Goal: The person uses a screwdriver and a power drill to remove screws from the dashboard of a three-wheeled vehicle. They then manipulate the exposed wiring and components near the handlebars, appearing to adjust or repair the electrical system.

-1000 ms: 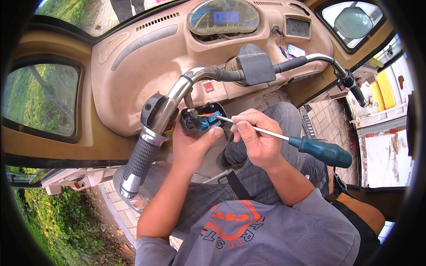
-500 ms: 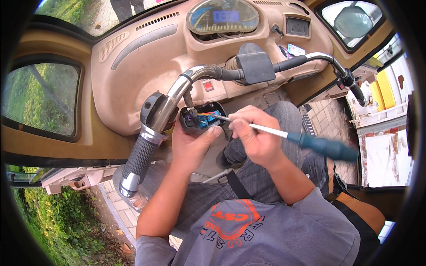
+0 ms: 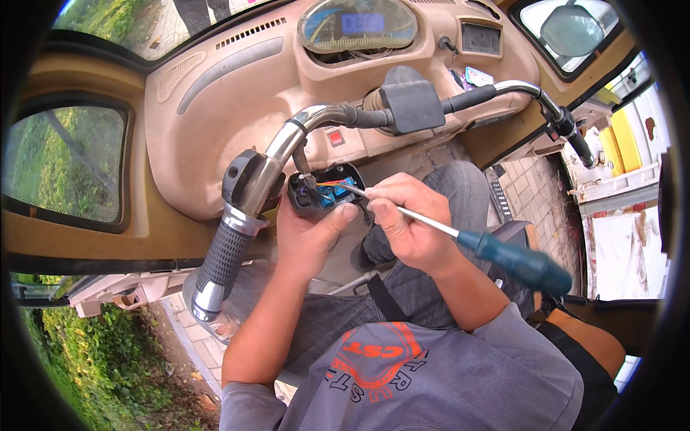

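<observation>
My left hand (image 3: 309, 237) is wrapped round an opened black switch housing (image 3: 307, 207), its thumb along the near edge. Blue parts (image 3: 336, 195) and several thin coloured wires (image 3: 332, 182) show inside the housing. My right hand (image 3: 413, 224) pinches the shaft of a screwdriver (image 3: 519, 260) with a dark teal handle. The screwdriver's tip reaches into the housing beside the blue parts; exactly what it touches is too small to tell. The handle sticks out to the right, beyond my fingers.
Just left of the housing is the handlebar's left grip (image 3: 226, 251). The chrome handlebar (image 3: 323, 115) crosses ahead of my hands. Beyond it lie the beige dashboard (image 3: 237, 122) and a display (image 3: 359, 27). My jeans-covered knee (image 3: 460, 187) is beside my right hand.
The screwdriver's handle has swung slightly down and toward me, so the shaft slants more steeply. My left hand keeps hold of the housing in nearly the same place.
</observation>
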Available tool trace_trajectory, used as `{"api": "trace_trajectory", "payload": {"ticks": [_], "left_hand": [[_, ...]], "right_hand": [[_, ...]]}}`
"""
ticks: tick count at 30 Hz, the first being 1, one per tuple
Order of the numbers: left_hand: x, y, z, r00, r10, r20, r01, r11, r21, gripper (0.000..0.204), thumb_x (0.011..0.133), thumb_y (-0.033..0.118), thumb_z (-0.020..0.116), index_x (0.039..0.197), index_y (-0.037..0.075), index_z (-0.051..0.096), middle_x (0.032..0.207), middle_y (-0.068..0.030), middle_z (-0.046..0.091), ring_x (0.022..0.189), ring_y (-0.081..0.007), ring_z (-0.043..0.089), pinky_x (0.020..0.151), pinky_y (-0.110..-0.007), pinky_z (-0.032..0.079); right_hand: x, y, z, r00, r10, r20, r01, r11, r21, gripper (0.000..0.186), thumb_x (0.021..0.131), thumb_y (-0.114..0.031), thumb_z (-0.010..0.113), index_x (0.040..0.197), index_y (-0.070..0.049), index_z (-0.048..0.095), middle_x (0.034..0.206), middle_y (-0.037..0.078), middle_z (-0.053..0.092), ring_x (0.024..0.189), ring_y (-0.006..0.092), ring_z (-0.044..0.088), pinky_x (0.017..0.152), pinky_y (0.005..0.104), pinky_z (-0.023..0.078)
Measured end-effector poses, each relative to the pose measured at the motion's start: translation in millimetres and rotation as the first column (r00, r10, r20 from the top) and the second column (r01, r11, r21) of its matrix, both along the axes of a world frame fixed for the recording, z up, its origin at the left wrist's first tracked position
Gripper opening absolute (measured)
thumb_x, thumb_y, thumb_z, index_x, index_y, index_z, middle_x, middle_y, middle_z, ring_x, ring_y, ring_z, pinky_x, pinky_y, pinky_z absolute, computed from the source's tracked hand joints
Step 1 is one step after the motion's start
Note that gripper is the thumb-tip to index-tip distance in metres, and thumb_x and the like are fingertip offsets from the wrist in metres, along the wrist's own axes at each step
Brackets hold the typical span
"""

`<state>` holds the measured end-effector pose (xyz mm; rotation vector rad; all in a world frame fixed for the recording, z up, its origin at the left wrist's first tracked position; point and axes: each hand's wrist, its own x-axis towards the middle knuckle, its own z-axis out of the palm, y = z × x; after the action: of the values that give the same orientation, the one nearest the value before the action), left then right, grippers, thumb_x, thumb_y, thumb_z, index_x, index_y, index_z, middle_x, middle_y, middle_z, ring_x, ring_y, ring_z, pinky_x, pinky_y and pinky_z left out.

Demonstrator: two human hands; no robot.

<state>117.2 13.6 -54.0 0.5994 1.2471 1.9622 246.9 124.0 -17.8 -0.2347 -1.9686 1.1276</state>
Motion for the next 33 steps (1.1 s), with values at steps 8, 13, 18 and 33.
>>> {"api": "trace_trajectory", "payload": {"ticks": [8,13,18,33], "left_hand": [[0.8,-0.3,1.7,0.998,-0.034,0.051,0.032,0.999,0.031,0.058,0.076,0.006,0.084,0.125,0.001,0.053,0.112,-0.0083,0.067,0.102,-0.0155,0.064,0.092,-0.032,0.051],[-2.0,0.8,-5.1,0.999,-0.017,0.035,0.015,0.999,0.035,0.06,0.077,0.003,0.083,0.127,0.001,0.051,0.115,-0.0089,0.066,0.104,-0.0161,0.064,0.094,-0.033,0.051],[-1.9,3.6,-4.9,0.999,-0.033,0.028,0.028,0.986,0.165,0.062,0.079,0.002,0.083,0.13,0.002,0.05,0.118,-0.0099,0.065,0.107,-0.0167,0.063,0.095,-0.034,0.052],[-15.4,-5.2,-6.9,0.979,-0.2,0.041,0.197,0.978,0.061,0.059,0.079,0.003,0.083,0.129,0.004,0.052,0.118,-0.0076,0.066,0.107,-0.0155,0.063,0.096,-0.034,0.051]], "right_hand": [[5.7,-1.4,4.4,0.996,0.067,-0.052,-0.084,0.87,-0.487,0.02,0.101,-0.016,0.059,0.099,0.002,0.065,0.079,0.005,0.066,0.065,0.0056,0.057,0.058,0.021,0.046],[6.2,-7.4,23.1,0.99,0.111,-0.088,-0.13,0.957,-0.258,0.012,0.097,-0.008,0.063,0.1,0.003,0.067,0.084,0.011,0.068,0.072,0.0158,0.065,0.064,0.0276,0.051],[-17.2,-7.9,11.7,0.983,0.159,-0.09,-0.159,0.987,0.001,0.012,0.091,-0.003,0.069,0.1,0.004,0.067,0.086,0.016,0.068,0.075,0.0255,0.067,0.068,0.0329,0.053],[-21.6,10.3,22.2,0.975,0.223,-0.014,-0.208,0.929,0.305,0.016,0.085,-0.006,0.073,0.098,0.003,0.069,0.087,0.016,0.068,0.075,0.0311,0.067,0.066,0.0366,0.054]]}}
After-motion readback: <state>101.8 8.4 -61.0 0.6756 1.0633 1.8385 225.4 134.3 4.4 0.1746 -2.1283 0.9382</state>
